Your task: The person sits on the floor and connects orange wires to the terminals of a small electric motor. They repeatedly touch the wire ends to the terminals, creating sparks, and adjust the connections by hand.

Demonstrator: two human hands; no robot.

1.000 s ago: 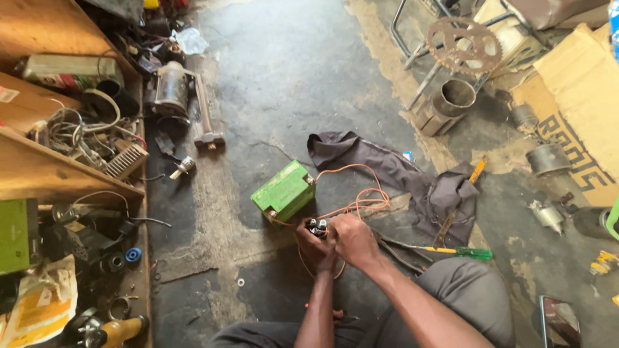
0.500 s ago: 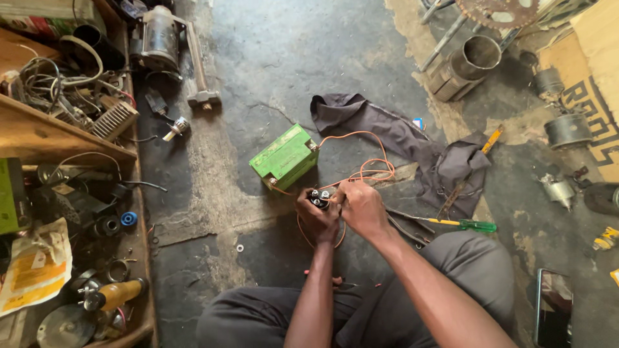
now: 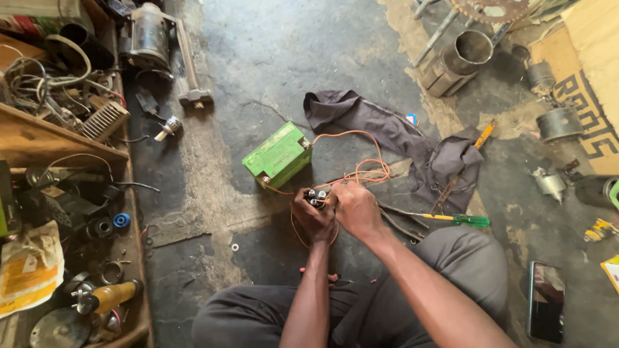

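- Fingers (image 3: 308, 207) of the left hand (image 3: 312, 218) are curled shut around a small dark part with metal terminals (image 3: 315, 195), whose studs poke up above the knuckles; the right hand (image 3: 356, 209) is closed against the same part from the other side, its fingertips pinched at the terminals, though exactly what they grip there is hidden.
- Both hands touch each other over the dark concrete floor (image 3: 271, 58), just ahead of the person's knees in grey trousers (image 3: 474, 270).
- Orange wire (image 3: 361, 174) loops out from between the hands, up and to the right, then curves back to the green battery (image 3: 278, 154).
- That battery lies just beyond and to the left of the hands, nearer the left hand, its long axis running diagonally from lower left to upper right.
- To the right of the right hand, a green-handled screwdriver (image 3: 461, 220) lies flat, pointing back toward the hands.
- Farther off, a dark cloth (image 3: 387, 129) is spread beyond the wire.
- At the left edge, a wooden shelf (image 3: 58, 138) holds tangled cables and metal parts.
- At the far right, a metal can (image 3: 471, 51) stands beside cardboard (image 3: 590, 61).
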